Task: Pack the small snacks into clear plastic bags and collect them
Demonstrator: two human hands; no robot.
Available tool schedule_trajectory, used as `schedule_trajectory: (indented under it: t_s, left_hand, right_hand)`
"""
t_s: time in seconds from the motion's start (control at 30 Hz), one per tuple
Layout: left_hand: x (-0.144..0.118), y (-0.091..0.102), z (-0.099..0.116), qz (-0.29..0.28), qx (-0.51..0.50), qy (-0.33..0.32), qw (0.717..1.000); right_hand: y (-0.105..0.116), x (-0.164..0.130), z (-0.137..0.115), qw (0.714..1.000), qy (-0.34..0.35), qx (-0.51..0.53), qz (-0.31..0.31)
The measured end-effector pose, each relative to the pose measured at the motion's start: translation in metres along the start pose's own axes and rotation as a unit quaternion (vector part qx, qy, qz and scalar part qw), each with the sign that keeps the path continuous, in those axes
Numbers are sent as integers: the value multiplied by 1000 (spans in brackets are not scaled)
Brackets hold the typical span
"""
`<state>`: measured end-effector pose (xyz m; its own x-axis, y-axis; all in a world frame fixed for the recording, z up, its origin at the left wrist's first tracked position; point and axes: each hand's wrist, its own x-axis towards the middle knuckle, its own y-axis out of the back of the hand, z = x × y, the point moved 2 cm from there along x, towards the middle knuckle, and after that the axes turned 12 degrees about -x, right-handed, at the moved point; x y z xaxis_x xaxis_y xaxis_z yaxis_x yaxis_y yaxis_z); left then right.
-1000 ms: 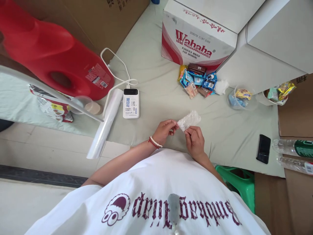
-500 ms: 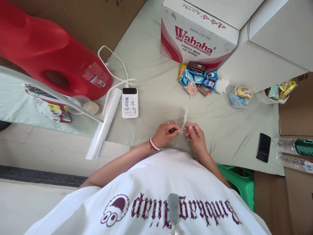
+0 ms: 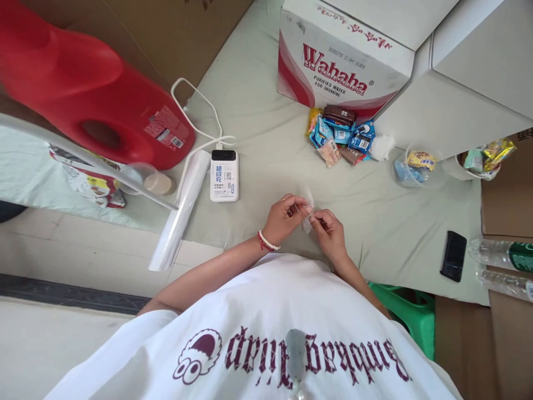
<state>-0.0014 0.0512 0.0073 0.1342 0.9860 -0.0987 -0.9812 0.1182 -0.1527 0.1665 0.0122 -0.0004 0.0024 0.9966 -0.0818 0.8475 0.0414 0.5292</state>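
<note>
Both hands: meet just above the near edge of the worktop, close to the body — a spot that keeps the fiddly work under the eyes.
Left hand (image 3: pixel 286 218): fingers pinched shut on one edge of the clear plastic bag (image 3: pixel 308 211).
Right hand (image 3: pixel 330 233): fingers closed on the opposite edge, seemingly to part the thin film.
Bag: small, crumpled, held between the two hands.
Snack packets (image 3: pixel 339 136): heaped at the far edge against the Wahaha box (image 3: pixel 341 66).
Power bank (image 3: pixel 224 175): left of the hands — cable attached.
</note>
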Motion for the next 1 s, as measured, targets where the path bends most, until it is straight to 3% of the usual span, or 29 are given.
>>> schedule_trajectory:
  t_s: [0.13, 0.23, 0.47, 0.57, 0.67, 0.83, 0.9, 1.0]
  left_hand:
    - [7, -4, 2, 3, -25, 12, 1000]
    - [6, -4, -1, -17, -41, 32, 999]
    - [-3, -9, 2, -50, 46, -30, 997]
    - [-4, -9, 1, -29, 15, -19, 999]
    - [-2, 2, -5, 9, -68, 51, 996]
    - [-2, 25, -16, 87, -220, 156, 959]
    - [-3, 26, -17, 91, -217, 168, 957]
    - [-2, 20, -12, 94, -84, 113, 986]
  right_hand:
    - [3, 0, 2, 999, 23, -31, 10]
    - [8, 0, 5, 1000, 1, 6, -24]
    - [17, 10, -8, 995, -30, 92, -10]
    - [14, 16, -10, 990, -48, 136, -4]
    - [15, 20, -4, 976, -92, 196, 26]
    - [19, 14, 9, 961, -147, 228, 51]
    - [19, 10, 9, 968, -136, 203, 50]
    - [17, 5, 4, 982, -99, 153, 40]
